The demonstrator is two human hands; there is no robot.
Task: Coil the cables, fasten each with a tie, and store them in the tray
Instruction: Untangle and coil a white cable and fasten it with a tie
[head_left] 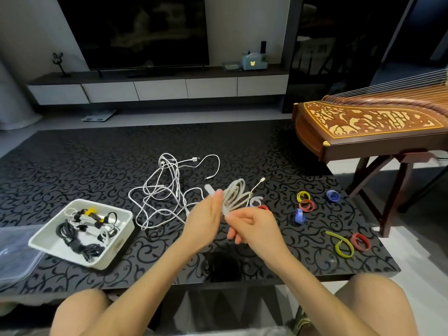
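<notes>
White coil (238, 192) — left hand (206, 221) holds; tie (223, 209) — right hand (254, 226).

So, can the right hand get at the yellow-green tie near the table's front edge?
Probably yes: nothing lies between the right hand and the yellow-green tie. But it pinches the white tie, so it is busy.

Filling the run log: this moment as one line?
step: tying | left hand: holds coiled white cable | right hand: pinches white tie | tray: bundles inside
</notes>
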